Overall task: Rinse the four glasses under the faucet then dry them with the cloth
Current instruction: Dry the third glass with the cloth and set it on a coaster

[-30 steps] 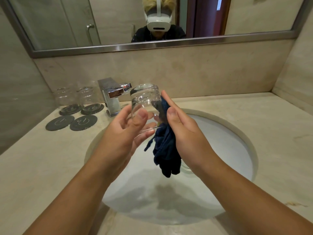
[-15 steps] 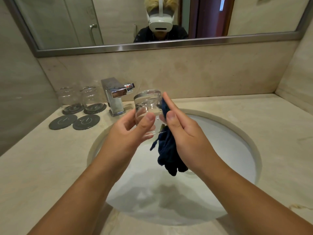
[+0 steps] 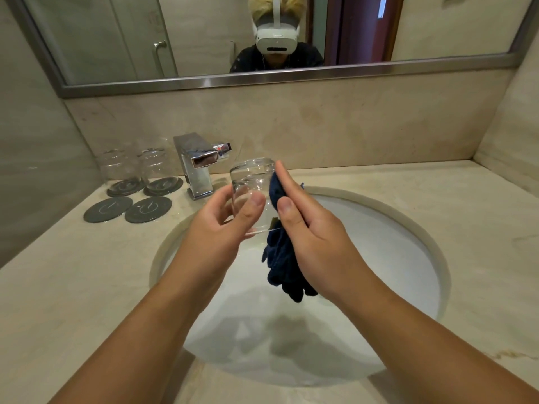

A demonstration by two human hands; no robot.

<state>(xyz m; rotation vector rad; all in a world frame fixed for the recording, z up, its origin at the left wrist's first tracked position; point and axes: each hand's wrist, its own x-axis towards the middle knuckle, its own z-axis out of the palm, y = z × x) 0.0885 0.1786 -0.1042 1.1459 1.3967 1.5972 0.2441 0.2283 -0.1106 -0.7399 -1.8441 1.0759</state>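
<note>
Left hand [image 3: 233, 220]: curled round clear cylindrical glass [image 3: 250, 182], frame centre, over white basin [image 3: 408, 217].
Right hand [image 3: 315, 228]: pinching dark blue cloth [image 3: 283, 263] against glass's right side.
Upper left: two more clear glasses [image 3: 154, 164] on grey round coasters [image 3: 125, 186].

The right hand [image 3: 315, 240] covers much of the cloth [image 3: 280, 266]; the mirror [image 3: 437, 30] is cut off at the top.

Clear glossy glass [image 3: 251, 182], fuzzy navy cloth [image 3: 281, 258], polished chrome faucet [image 3: 198, 166].
</note>
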